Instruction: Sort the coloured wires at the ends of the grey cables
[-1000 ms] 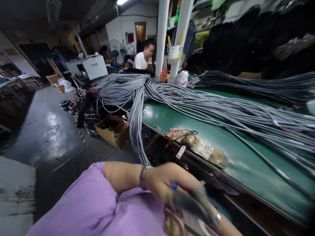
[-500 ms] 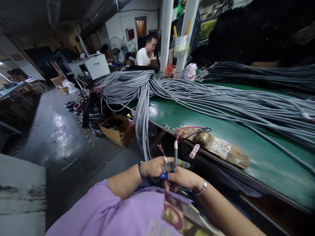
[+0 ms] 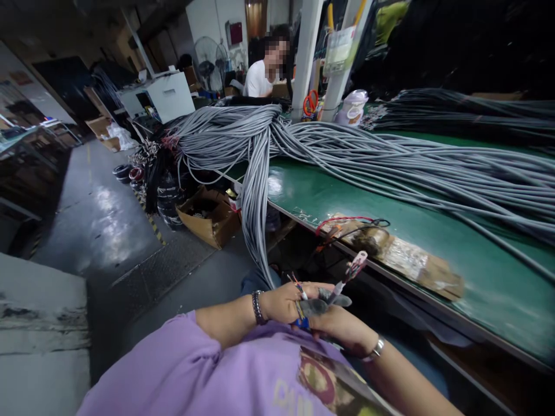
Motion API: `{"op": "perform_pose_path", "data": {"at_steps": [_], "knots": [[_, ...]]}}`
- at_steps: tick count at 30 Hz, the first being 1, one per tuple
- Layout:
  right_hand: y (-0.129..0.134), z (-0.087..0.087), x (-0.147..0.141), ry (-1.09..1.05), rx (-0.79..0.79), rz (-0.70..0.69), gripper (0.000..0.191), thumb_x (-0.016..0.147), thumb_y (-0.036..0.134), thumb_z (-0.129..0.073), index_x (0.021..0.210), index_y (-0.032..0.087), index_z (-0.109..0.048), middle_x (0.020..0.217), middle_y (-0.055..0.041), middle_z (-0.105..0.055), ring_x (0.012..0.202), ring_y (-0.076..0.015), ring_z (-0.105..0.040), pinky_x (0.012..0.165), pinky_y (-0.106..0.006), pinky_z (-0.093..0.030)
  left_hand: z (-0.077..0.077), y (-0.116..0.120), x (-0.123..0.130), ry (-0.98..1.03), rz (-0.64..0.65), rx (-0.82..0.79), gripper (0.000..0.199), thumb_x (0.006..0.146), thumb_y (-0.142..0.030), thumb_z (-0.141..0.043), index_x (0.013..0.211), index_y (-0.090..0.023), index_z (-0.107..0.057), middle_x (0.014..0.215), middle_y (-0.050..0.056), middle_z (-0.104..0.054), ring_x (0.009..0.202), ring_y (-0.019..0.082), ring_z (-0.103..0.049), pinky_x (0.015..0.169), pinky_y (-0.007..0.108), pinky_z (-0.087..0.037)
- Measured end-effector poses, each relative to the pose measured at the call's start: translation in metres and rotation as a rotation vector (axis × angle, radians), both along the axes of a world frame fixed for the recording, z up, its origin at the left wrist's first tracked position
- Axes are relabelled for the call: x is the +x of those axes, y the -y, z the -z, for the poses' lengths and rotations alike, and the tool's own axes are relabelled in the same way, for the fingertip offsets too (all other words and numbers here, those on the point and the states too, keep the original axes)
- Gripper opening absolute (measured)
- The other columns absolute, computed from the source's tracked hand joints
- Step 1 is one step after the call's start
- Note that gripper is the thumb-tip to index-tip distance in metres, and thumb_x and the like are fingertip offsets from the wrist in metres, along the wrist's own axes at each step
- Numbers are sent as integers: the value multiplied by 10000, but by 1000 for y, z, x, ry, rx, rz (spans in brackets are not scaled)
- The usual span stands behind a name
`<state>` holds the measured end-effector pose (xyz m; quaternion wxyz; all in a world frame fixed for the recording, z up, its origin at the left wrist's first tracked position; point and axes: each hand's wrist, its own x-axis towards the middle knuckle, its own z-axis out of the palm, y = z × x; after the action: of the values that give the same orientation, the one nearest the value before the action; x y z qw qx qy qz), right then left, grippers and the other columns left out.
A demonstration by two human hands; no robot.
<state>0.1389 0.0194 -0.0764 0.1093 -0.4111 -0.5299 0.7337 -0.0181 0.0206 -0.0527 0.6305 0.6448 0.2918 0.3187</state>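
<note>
My left hand [image 3: 284, 301] and my right hand [image 3: 342, 325] meet in front of my purple shirt. Grey coverings show on some fingertips, and blue tape is wrapped near the fingers. Between my fingers a grey cable end [image 3: 337, 292] is gripped, its white collar and fanned thin wires pointing up and right. A second cable end [image 3: 299, 287] with short coloured wires stands up from my left hand. A bundle of grey cables [image 3: 256, 202] hangs off the table down behind my left hand. A pale pink holed strip [image 3: 359, 259] is behind the wires.
Long grey cables [image 3: 390, 162] lie across the green table [image 3: 321, 188]. A taped cardboard piece [image 3: 407, 260] with red and black leads is at its edge. A cardboard box [image 3: 212, 222] stands on the floor at left. A person in white [image 3: 259, 80] sits beyond the table.
The held cable end has tilted from upright toward the right. My hands sit slightly farther right in view, and the camera has tipped down a little.
</note>
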Motion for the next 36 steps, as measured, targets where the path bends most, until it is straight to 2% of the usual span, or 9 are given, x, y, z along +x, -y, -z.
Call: {"op": "perform_pose_path", "data": {"at_steps": [5,8,12,15,19,25,29,32,36], "knots": [[4,19,-6,-75,34,40,428,506,493,-848,678,168,-628,612,3,-561,548,-123,-504,549,-286,-451,3,6,-1,75,80,-61,595,753,-702,-561,843,-139,-730,990,142,-699,970,261,-644,936,376,-455],[2,18,-9,-173,20,38,384,570,455,-824,742,180,-620,679,3,-577,603,-128,-511,547,-263,-439,14,10,-4,261,-161,-276,593,767,-689,-559,804,-111,-683,864,145,-700,752,219,-672,683,309,-504],[-4,2,5,-159,127,147,401,652,427,-776,944,176,-666,886,-46,-662,722,-151,-548,645,-273,-465,26,17,-20,306,-342,-309,596,781,-693,-526,833,-107,-621,767,111,-685,502,127,-605,432,202,-337],[1,-9,20,-92,206,260,460,745,542,-674,1026,177,-678,964,-80,-681,697,-148,-546,667,-293,-478,32,28,-33,39,-259,-223,571,847,-660,-454,863,-113,-618,633,48,-631,456,94,-547,443,197,-312],[14,-12,27,-68,303,317,512,701,631,-675,939,178,-700,765,-53,-667,655,-167,-564,601,-285,-476,39,38,-31,-307,-177,-26,407,857,-523,-542,706,-145,-564,575,-4,-563,560,105,-525,577,217,-401],[19,-6,39,82,421,457,465,670,650,-677,771,196,-702,717,-66,-694,651,-206,-607,597,-312,-507,36,31,-11,-315,-91,6,366,868,-484,-547,723,-149,-577,712,28,-631,706,141,-585,671,243,-442],[18,-9,58,156,540,471,371,689,593,-683,793,238,-715,747,-59,-712,677,-227,-619,609,-329,-512,19,26,-28,95,-311,-170,551,802,-652,-536,948,-128,-623,943,116,-688,783,177,-662,624,240,-471],[17,-10,69,200,568,495,341,689,578,-685,819,263,-710,775,-56,-719,708,-243,-628,639,-350,-514,2,22,-62,243,-565,-332,588,800,-666,-507,951,-109,-622,739,73,-671,408,87,-543,351,181,-243],[16,-4,76,232,582,506,359,698,615,-663,783,267,-695,737,-59,-694,681,-243,-599,613,-352,-486,-18,23,-102,194,-822,-361,503,799,-590,-574,825,-90,-625,551,18,-600,301,37,-401,326,176,-170]]}}
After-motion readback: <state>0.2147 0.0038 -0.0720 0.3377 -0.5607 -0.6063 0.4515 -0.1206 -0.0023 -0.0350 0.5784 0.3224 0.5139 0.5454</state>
